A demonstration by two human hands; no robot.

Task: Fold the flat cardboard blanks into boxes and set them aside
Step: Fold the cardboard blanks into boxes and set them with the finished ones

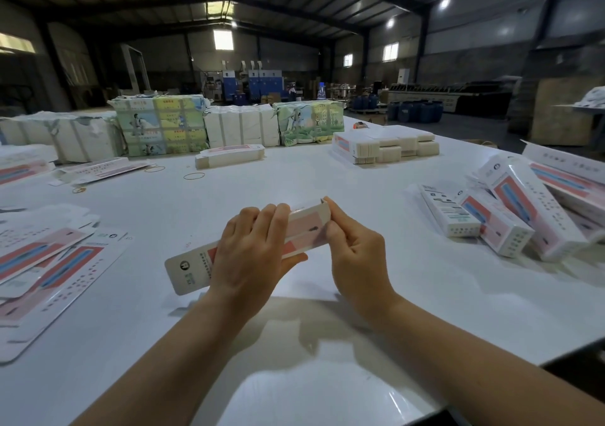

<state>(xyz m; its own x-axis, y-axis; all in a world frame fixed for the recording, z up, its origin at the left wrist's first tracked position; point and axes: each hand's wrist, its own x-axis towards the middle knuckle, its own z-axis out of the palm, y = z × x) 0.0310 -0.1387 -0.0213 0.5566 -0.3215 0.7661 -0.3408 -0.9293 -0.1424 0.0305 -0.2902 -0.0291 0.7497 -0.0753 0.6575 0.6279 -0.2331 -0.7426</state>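
At frame centre, the left hand (252,255) gripped a pink-and-white box blank (193,270) above the table (327,180); the right hand (355,255) pinched its far end. Its print was unreadable. Folded boxes (510,216) lay right.

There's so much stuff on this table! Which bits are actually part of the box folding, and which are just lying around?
Part of the job:
- carton held in the left hand and right hand
- flat blanks on the left
- folded boxes on the right

Just lying about:
- rubber bands
- wrapped bundles at the far edge
- blue drums on the floor
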